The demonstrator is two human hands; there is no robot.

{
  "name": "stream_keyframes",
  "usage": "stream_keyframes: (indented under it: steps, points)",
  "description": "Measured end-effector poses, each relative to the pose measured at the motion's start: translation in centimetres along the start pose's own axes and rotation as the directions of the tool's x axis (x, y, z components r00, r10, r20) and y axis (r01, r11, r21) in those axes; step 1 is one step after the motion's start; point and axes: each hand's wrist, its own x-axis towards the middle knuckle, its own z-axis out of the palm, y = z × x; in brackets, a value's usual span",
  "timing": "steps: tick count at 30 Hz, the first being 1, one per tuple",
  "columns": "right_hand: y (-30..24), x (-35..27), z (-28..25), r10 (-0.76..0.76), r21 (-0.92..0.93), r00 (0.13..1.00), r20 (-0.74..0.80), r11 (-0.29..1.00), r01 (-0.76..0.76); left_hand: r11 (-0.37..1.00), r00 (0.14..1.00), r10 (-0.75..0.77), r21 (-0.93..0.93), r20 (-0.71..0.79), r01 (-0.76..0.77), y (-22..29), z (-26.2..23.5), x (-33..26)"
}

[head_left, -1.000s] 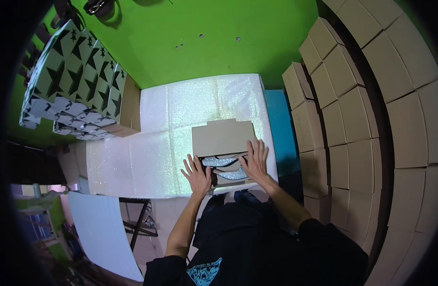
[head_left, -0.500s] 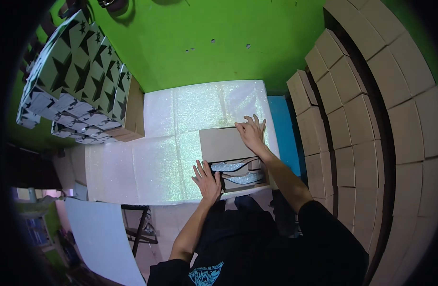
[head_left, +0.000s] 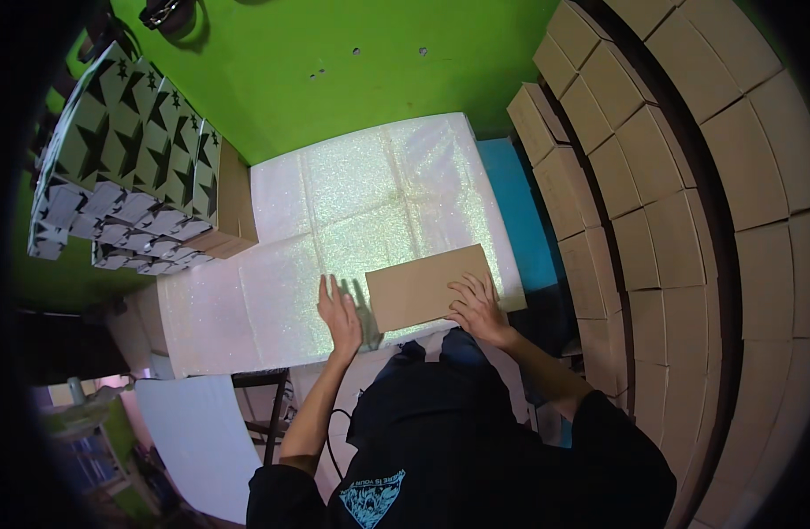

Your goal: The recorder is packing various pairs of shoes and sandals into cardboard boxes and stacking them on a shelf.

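A closed brown cardboard shoebox lies slightly tilted near the front edge of the shimmering table cover. Its lid is down, so whatever is inside is hidden. My right hand rests on the lid's right part with fingers spread and slightly bent. Left of the box, and apart from it, my left hand is held with its fingers stretched out and nothing in it.
Stacked brown boxes line the right side on dark shelves. At the left stand star-patterned boxes piled against the green wall. A blue surface borders the table's right side, and a white panel stands lower left.
The shoebox has been closed; the glittery shoes inside are now covered by its lid. My left hand has moved left off the box, and my right hand has come down nearer me. The view has shifted.
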Motion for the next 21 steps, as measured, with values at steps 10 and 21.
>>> stream_keyframes:
  steps: [10,21]
  points:
    - [-0.9,-1.6,1.1,0.093,-0.039,0.996,0.006,0.995,-0.093,0.934,0.89,0.169,0.22,0.424,-0.282,5.0,3.1,-4.3]
    - [-0.2,-1.2,3.2,0.31,0.065,0.94,-0.141,0.951,-0.303,0.91,0.889,0.365,0.095,0.277,-0.404,3.9,4.7,-4.5]
